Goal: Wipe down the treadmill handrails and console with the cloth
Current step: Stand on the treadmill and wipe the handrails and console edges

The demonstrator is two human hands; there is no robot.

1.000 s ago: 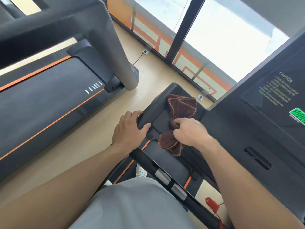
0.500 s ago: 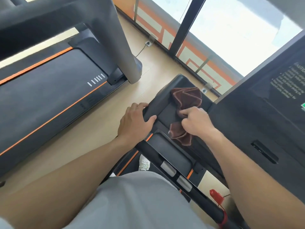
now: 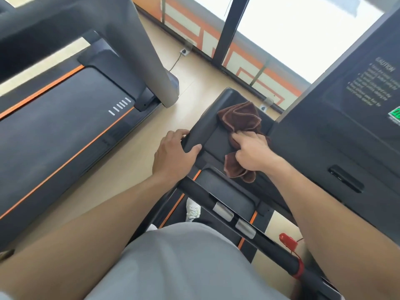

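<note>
A dark brown cloth lies bunched on the black side tray of the treadmill console, at the middle of the head view. My right hand grips the cloth and presses it onto the tray. My left hand clasps the black handrail at the tray's left edge, thumb on top. A black crossbar with two silver sensor plates runs below both hands. Part of the cloth hangs under my right hand.
A second treadmill with an orange-striped belt and a grey upright post stands to the left across a strip of wooden floor. A red safety clip hangs by the crossbar. A white shoe shows below. Windows lie ahead.
My right hand has slid the cloth a little farther up the tray, and the cloth's top end has spread. My left hand keeps its hold on the handrail.
</note>
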